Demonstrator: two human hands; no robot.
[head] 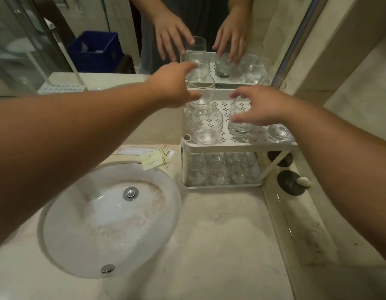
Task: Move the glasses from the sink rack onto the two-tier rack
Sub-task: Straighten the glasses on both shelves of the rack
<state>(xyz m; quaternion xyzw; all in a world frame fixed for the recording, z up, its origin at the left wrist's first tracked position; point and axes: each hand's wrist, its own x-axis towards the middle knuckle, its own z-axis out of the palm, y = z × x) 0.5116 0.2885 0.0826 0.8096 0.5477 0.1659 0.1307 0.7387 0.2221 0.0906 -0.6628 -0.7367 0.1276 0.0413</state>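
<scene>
On top tier of the white perforated two-tier rack (241, 146), both hands work among clear tumblers. Left hand (172, 87) reaches to the back-left corner, thumb & fingers curled round a clear drinking glass (201, 92) standing upright there, by the mirror (57, 29). Right hand (259, 107) grips a 2nd clear round glass (237, 120) from above/side, fingers wrapped over its rim; glass tilts a bit, base at or just above the shelf, can't tell which. A wide clear glass (206, 126) sits at front-left of the top tier, another clear glass (278, 132) at front-right, partly behind the right forearm. Lower tier holds approx. two rows of small clear glasses (218, 172), upright, packed close. Rack stands on a beige stone counter (220, 234), just right of the white oval sink basin (109, 219) w/ chrome drain plug (130, 193). Paper sachets (157, 160) lie between basin and rack. Two dark round discs (290, 185) lie right of the rack, a pale pebble-like thing on the nearer one. Mirror reflects hands, rack & a blue crate (94, 50).
</scene>
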